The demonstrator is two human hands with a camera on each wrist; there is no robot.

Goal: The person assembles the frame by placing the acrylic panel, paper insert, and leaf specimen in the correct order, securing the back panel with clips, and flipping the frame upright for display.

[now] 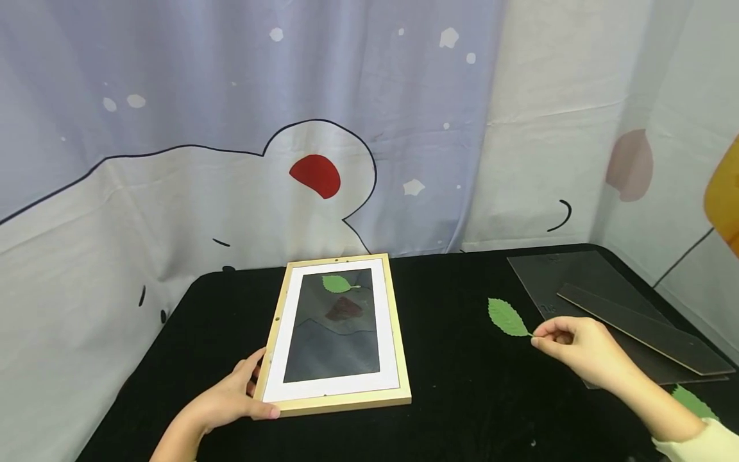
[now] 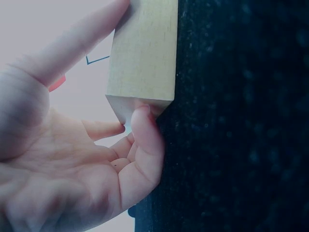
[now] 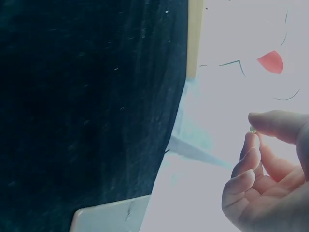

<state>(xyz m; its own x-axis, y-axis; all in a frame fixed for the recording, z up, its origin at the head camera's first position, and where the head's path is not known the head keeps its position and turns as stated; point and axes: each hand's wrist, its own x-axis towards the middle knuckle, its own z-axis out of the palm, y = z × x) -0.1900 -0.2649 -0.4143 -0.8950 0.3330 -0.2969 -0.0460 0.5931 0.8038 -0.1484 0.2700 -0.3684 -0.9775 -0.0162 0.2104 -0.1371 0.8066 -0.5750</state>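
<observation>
A light wooden picture frame (image 1: pixel 399 359) with a white mat (image 1: pixel 388 333) lies on the black table cover, left of centre. Behind its mat opening a green leaf (image 1: pixel 336 283) shows near the top, over a dark, reflective panel (image 1: pixel 329 359). My left hand (image 1: pixel 228 399) grips the frame's near left corner, thumb along the front edge and fingers at the left side. The left wrist view has the wooden corner (image 2: pixel 144 53) close up between thumb and fingers. Over to the right, my right hand (image 1: pixel 586 353) pinches a second green leaf (image 1: pixel 505 317) by its stem, blade pointing left.
A dark backing board (image 1: pixel 577 273) lies at the right of the table, with a folded-out dark strip (image 1: pixel 641 327) across it. Another green leaf (image 1: pixel 695 403) lies near my right sleeve (image 1: pixel 701 443). A printed curtain (image 1: pixel 416 128) hangs behind the black table cover (image 1: pixel 450 359).
</observation>
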